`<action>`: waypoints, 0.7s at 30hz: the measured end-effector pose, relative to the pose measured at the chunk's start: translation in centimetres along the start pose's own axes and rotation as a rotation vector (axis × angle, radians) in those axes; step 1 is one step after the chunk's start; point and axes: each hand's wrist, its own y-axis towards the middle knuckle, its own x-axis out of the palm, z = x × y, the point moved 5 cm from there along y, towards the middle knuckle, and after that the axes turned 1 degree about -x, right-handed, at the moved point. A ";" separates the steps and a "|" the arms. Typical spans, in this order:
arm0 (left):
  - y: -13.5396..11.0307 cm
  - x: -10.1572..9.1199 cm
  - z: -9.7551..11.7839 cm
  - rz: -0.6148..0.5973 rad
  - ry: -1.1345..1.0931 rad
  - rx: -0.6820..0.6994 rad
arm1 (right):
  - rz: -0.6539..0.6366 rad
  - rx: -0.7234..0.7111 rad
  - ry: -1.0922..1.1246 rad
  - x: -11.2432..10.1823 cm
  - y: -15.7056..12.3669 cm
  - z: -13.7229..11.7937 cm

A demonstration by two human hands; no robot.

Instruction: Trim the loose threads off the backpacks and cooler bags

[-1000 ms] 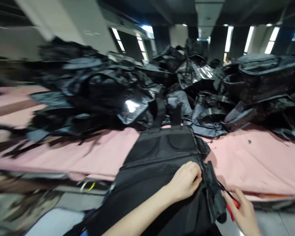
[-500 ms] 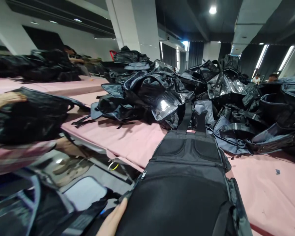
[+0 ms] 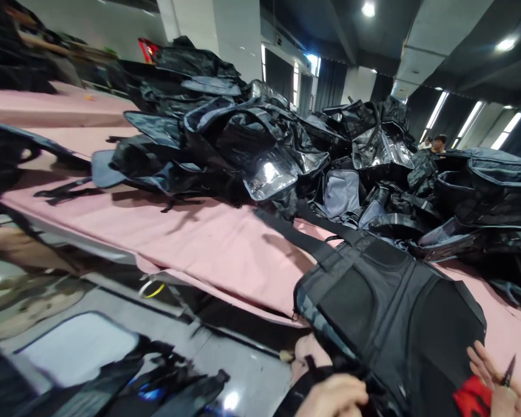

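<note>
A black backpack [image 3: 391,318] lies back-panel up at the near edge of the pink-covered table [image 3: 208,249], tilted, with its straps trailing toward the pile. My left hand [image 3: 334,397] shows at the bottom edge, fingers curled on the backpack's lower left edge. My right hand [image 3: 499,388] is at the bottom right corner beside the backpack, closed on a small tool with a red handle [image 3: 471,397] and a dark tip sticking up.
A large heap of black and grey bags [image 3: 286,156] covers the far half of the table. More bags lie on the floor at lower left [image 3: 165,388]. Another person's arm [image 3: 21,249] is at the left. People stand far back right [image 3: 436,143].
The view swung left and then back right. The backpack has turned and shifted right on the table. My right hand with the red tool went out of view and is back in view.
</note>
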 end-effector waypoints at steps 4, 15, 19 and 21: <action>2.3 -2.3 -0.3 0.019 0.145 0.181 | 0.039 -0.073 0.092 2.3 -3.1 -1.0; 4.5 -9.0 -12.3 0.458 0.226 -0.222 | 0.007 -0.017 0.089 3.7 -5.0 -1.6; 2.9 -6.1 -14.2 0.259 0.059 -0.277 | -0.024 0.003 0.074 4.2 -4.9 -1.3; 2.7 -5.4 -15.0 0.254 0.031 -0.304 | -0.033 0.014 0.073 4.2 -4.8 -1.1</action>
